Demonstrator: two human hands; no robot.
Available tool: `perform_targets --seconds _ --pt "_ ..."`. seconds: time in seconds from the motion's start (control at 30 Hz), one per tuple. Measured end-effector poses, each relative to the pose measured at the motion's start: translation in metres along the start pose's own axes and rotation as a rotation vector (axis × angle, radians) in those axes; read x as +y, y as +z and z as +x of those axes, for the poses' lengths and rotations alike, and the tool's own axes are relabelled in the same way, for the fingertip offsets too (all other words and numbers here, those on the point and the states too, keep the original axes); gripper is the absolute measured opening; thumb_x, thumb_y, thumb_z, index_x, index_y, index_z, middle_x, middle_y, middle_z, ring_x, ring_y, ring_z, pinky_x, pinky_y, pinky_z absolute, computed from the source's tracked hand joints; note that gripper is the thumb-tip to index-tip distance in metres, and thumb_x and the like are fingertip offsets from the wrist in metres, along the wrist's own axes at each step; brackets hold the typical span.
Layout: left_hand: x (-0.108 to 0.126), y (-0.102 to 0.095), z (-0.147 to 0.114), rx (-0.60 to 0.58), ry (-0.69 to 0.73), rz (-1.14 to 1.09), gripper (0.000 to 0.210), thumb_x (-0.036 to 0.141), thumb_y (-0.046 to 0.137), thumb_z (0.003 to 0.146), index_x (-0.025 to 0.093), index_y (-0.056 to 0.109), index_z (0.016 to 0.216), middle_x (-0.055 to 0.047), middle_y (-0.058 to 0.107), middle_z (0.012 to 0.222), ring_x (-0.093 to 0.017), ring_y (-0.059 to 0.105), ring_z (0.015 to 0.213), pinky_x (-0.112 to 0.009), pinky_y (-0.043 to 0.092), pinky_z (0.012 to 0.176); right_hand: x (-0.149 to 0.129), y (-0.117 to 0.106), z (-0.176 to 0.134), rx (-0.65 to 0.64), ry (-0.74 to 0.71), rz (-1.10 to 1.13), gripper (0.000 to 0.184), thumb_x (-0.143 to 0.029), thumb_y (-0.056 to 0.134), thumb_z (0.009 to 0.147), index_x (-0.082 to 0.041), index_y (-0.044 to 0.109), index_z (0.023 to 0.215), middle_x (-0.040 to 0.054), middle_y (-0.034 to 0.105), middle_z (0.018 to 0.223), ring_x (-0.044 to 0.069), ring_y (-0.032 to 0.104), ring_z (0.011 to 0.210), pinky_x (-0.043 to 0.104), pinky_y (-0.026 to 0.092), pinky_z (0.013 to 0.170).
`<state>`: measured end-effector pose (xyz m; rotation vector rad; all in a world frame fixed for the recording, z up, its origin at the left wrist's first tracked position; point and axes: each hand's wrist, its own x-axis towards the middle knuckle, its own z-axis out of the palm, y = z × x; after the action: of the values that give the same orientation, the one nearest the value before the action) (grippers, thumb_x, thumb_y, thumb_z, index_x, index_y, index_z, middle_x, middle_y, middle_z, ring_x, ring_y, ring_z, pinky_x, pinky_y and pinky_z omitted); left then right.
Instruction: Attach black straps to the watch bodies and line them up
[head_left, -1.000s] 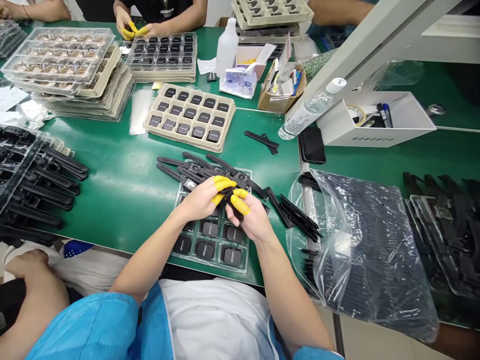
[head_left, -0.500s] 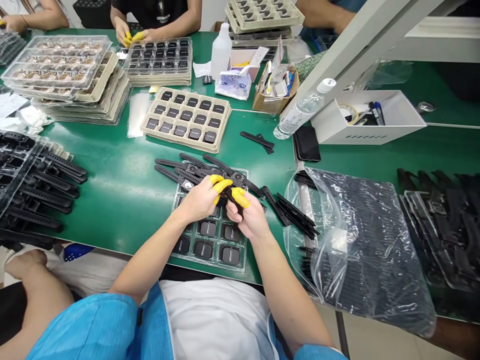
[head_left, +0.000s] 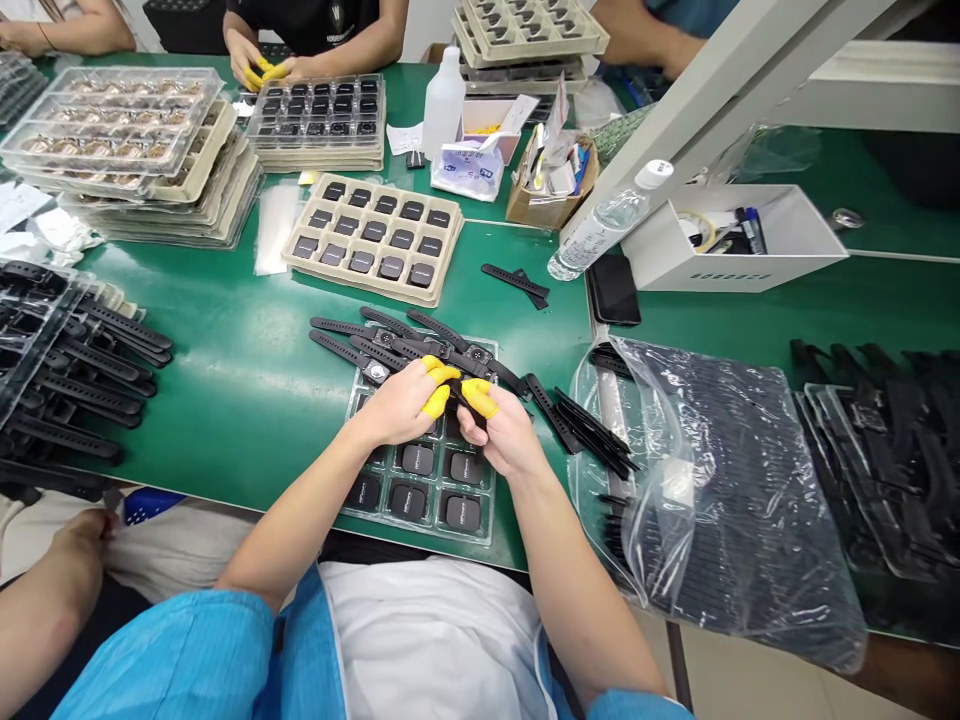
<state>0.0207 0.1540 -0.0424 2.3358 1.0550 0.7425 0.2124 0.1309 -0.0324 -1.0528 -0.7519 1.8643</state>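
My left hand and my right hand, with yellow finger cots on their fingertips, meet over the clear tray. Pinched between them is a black smartwatch, mostly covered by the fingers; whether its strap is fully joined I cannot tell. Beneath, square black watch faces sit in the tray's compartments. Just beyond my hands, several watches with straps lie across the tray's far end. Right of my right hand lies a small heap of loose black straps.
A clear bag of straps lies at right, more strapped watches at left. A beige tray of watch faces is ahead. A water bottle, phone and white box stand back right. A co-worker's hands are across the table.
My fingers have shifted slightly on the smartwatch, and less of its black part shows by my right hand. A neighbour's arm at lower left has moved.
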Motion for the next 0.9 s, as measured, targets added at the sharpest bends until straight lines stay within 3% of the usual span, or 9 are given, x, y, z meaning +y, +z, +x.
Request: perform_targets --seconds 0.3,0.43,0.57,0.63,0.77,0.9 --pt "0.003 -0.006 0.002 0.078 0.030 -0.241 0.039 0.033 0.040 0.109 0.017 0.058 0.140 -0.016 0.065 0.130 -0.025 0.063 0.125 -0.044 0.054 0.111 -0.001 0.000 -0.001 -0.042 -0.083 -0.017 0.045 -0.055 0.086 0.081 -0.022 0.058 0.091 -0.0063 0.054 0.053 0.008 0.035 0.040 0.020 0.025 0.040" --pt "0.003 -0.004 0.002 0.131 -0.023 -0.327 0.044 0.035 0.055 0.104 0.019 0.053 0.145 -0.014 0.067 0.131 -0.023 0.067 0.119 -0.040 0.057 0.105 -0.003 0.000 -0.003 -0.058 -0.128 -0.003 0.044 -0.058 0.083 0.084 -0.023 0.058 0.093 -0.0067 0.052 0.055 0.009 0.037 0.041 0.021 0.028 0.042" --pt "0.004 -0.004 0.004 0.304 -0.031 -0.334 0.021 0.037 0.068 0.098 0.022 0.071 0.112 -0.008 0.073 0.110 -0.022 0.067 0.108 -0.041 0.057 0.098 -0.001 0.004 -0.005 -0.110 -0.157 -0.052 0.047 -0.065 0.078 0.087 -0.022 0.058 0.092 -0.0059 0.052 0.058 0.010 0.041 0.044 0.024 0.032 0.045" --pt "0.006 -0.004 0.006 0.382 -0.025 -0.400 0.022 0.042 0.073 0.094 0.021 0.071 0.098 -0.009 0.073 0.111 -0.023 0.067 0.110 -0.043 0.057 0.098 -0.001 0.005 -0.005 -0.163 -0.107 -0.054 0.046 -0.064 0.076 0.089 -0.022 0.056 0.090 -0.0073 0.047 0.057 0.009 0.036 0.042 0.023 0.028 0.044" --pt "0.004 -0.012 0.010 0.607 -0.200 -0.740 0.035 0.050 0.076 0.091 0.021 0.064 0.106 -0.008 0.074 0.115 -0.021 0.074 0.102 -0.034 0.063 0.082 -0.003 0.003 -0.007 -0.283 0.052 -0.069 0.045 -0.063 0.074 0.091 -0.020 0.059 0.089 -0.0088 0.041 0.056 0.006 0.022 0.043 0.020 0.017 0.041" --pt "-0.013 -0.036 0.009 0.949 -0.435 -0.937 0.045 0.058 0.075 0.089 0.025 0.050 0.107 -0.004 0.077 0.113 -0.015 0.077 0.077 -0.020 0.056 0.053 -0.005 -0.003 -0.006 -0.299 0.113 -0.224 0.048 -0.065 0.073 0.089 -0.017 0.063 0.088 -0.0074 0.044 0.055 0.006 0.026 0.044 0.020 0.017 0.042"
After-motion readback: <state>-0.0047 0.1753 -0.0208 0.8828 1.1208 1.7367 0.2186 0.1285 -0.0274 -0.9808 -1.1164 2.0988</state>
